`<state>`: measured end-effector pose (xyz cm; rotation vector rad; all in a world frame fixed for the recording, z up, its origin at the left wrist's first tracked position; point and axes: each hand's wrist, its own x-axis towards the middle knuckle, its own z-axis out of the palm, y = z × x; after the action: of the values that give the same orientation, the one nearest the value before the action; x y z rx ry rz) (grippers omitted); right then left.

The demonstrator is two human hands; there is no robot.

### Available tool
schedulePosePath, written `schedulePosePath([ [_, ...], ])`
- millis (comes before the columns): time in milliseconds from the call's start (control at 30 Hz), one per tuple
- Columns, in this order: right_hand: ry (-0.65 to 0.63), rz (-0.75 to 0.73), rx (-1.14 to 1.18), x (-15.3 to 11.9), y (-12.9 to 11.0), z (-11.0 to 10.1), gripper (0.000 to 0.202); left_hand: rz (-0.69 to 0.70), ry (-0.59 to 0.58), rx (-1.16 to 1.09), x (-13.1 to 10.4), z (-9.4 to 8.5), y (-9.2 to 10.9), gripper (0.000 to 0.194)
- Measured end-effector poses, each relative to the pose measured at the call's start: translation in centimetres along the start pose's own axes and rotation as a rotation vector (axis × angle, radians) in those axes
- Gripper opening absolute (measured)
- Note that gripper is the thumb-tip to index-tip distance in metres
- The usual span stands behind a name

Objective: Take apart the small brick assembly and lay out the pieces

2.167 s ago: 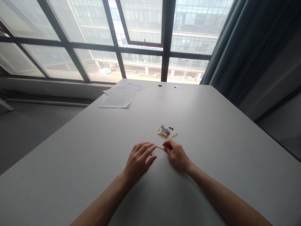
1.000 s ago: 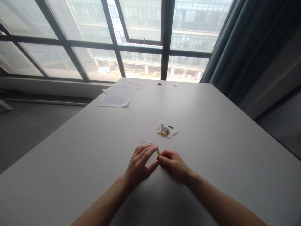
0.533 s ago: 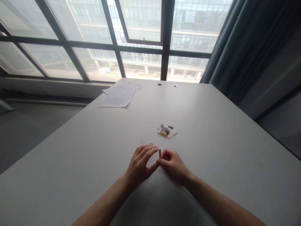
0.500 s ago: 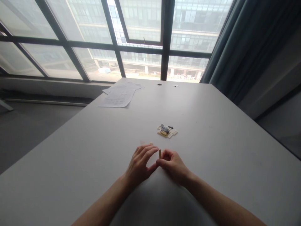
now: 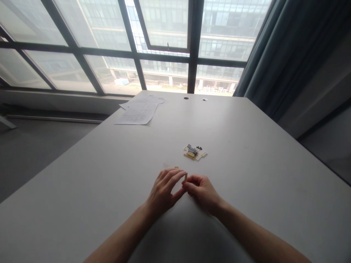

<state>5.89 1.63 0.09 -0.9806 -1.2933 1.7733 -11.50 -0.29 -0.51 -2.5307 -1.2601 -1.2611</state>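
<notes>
Between my two hands a small tan building brick (image 5: 186, 176) stands on end, just above the near part of the table. My right hand (image 5: 202, 189) pinches it between thumb and fingers from the right. My left hand (image 5: 164, 187) is curved round from the left, with its fingertips at the top of the brick and its thumb at the lower end, by the right thumb. Another small yellowish brick (image 5: 176, 167) lies just beyond the left fingers, partly hidden. Farther off is a little pile of building bricks (image 5: 193, 152) in white, grey, black and yellow.
The white table (image 5: 95, 175) carries printed papers (image 5: 138, 112) at its far left. Two round cable holes, one a dark hole (image 5: 186, 98), are set near the far edge. Large windows (image 5: 164, 73) stand behind, with a blue-grey curtain (image 5: 274, 54) on the right.
The tan brick has been turned and tilted slightly between my fingers, and the right fingers have shifted a little on it. The pile and papers stay where they were.
</notes>
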Motion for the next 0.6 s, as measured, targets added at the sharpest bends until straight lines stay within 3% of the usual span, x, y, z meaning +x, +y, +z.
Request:
schedulePosePath([
  [100,-0.002,-0.042,0.015,0.11,-0.01,-0.1,0.019,0.006,0.015,-0.003,-0.01,0.09,-0.12,0.044],
  [267,0.042,-0.129,0.069,0.12,0.16,-0.37,0.049,0.002,0.043,-0.018,0.01,0.15,-0.29,0.043],
  [433,-0.007,-0.16,0.051,0.21,0.31,-0.58,0.041,0.015,0.04,-0.058,-0.07,0.2,-0.24,0.027],
  [600,-0.088,-0.1,0.163,0.54,0.25,-0.97,0.047,0.031,0.03,-0.082,-0.08,0.22,-0.18,0.027],
])
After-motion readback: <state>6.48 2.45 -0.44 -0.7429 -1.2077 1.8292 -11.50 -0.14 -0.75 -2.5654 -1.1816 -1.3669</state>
